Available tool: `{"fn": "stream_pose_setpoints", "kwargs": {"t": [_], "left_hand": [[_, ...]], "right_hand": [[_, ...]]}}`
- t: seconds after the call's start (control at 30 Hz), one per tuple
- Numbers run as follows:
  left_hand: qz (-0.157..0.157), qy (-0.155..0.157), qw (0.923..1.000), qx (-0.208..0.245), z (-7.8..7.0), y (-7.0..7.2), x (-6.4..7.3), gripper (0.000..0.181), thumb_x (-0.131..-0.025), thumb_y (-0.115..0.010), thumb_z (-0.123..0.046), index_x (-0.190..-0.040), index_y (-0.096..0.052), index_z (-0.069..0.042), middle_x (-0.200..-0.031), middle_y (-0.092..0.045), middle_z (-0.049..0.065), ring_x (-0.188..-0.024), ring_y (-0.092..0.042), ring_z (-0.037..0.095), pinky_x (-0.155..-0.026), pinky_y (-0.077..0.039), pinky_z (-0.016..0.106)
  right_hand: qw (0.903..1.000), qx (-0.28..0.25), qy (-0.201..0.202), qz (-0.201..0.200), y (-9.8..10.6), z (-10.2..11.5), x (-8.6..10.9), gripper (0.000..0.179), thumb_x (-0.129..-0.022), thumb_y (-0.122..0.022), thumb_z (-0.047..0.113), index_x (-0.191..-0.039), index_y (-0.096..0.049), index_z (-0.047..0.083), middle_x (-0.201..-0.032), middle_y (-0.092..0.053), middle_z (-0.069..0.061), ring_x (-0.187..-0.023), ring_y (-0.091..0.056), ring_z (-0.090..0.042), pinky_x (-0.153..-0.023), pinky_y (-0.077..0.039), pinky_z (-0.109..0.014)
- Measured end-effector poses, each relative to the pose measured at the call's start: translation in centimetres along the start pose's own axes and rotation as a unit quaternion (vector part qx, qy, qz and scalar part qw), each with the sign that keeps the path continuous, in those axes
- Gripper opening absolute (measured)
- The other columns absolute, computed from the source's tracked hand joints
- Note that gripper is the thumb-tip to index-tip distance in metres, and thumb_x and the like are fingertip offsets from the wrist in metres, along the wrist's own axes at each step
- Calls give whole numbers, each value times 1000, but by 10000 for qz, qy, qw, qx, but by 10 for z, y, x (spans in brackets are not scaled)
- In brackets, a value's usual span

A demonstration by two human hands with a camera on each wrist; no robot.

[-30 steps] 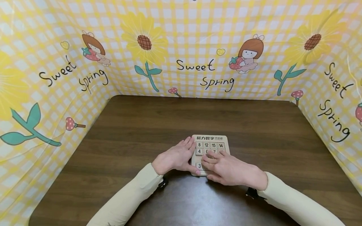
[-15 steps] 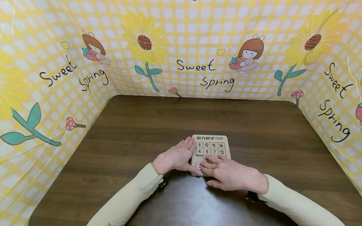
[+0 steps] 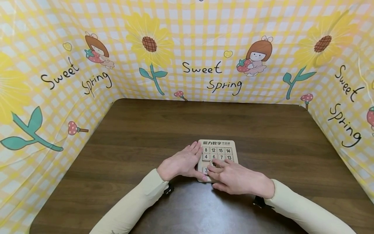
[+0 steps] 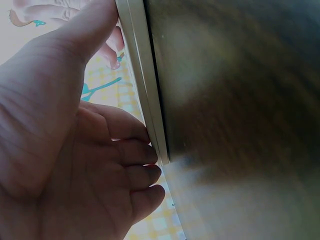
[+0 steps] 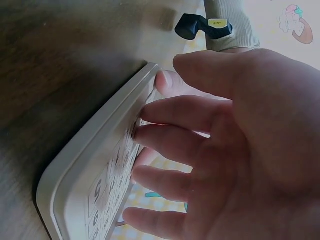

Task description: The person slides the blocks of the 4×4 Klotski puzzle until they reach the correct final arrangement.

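Observation:
A pale number sliding puzzle lies flat on the table, with numbered square tiles in its frame. My left hand rests along its left side, fingers extended, thumb on the near left corner. In the left wrist view, those fingertips touch the puzzle's edge. My right hand reaches over the lower tiles with its fingers extended. One fingertip touches the tile marked 3, below a gap in the left column. The tile marked 10 shows between the fingers; other lower tiles are hidden.
The brown wooden table extends around the puzzle. A yellow checked cloth with printed flowers and figures stands along the back and both sides. A small black device sits at the right cuff.
My right hand shifted slightly toward me, uncovering the 6, 7 and 13 tiles, then edged forward again. The 3 tile has slid a little away from me. My left hand stayed put.

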State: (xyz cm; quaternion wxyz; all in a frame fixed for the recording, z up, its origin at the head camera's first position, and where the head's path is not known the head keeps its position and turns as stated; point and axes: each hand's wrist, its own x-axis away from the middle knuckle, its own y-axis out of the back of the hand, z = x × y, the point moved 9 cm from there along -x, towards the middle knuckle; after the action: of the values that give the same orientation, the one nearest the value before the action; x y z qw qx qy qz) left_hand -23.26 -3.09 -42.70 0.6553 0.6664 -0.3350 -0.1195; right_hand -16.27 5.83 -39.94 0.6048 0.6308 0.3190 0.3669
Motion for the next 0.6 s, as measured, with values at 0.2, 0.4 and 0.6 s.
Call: {"fn": "stream_pose_setpoints", "kwargs": {"t": [0.2,0.4,0.6], "left_hand": [[41,-1,10000,-27,1,-1,-1,119,-76,-59,-78,-155,-19,3,-164,-8,21,-154,-9,32,-125,-19,42],[17,-4,10000,-70,0,0,-1,118,-77,-60,-76,-154,-20,3,-164,-10,20,-153,-10,31,-125,-20,42],[-5,-29,10000,-75,0,-1,-1,118,-77,-61,-76,-154,-20,4,-164,-10,21,-153,-10,32,-125,-20,43]], "right_hand": [[10000,41,27,-56,1,-3,-2,47,-98,-56,37,-138,-58,13,-142,-58,-5,-138,-46,-34,-104,-45,-58],[9998,17,91,-189,1,-7,-4,45,-98,-57,36,-136,-59,12,-140,-59,-5,-137,-47,-34,-101,-47,-57],[9998,-163,-88,-59,-1,-14,-6,46,-98,-57,36,-137,-58,12,-143,-56,-6,-139,-44,-37,-104,-44,-59]]}}
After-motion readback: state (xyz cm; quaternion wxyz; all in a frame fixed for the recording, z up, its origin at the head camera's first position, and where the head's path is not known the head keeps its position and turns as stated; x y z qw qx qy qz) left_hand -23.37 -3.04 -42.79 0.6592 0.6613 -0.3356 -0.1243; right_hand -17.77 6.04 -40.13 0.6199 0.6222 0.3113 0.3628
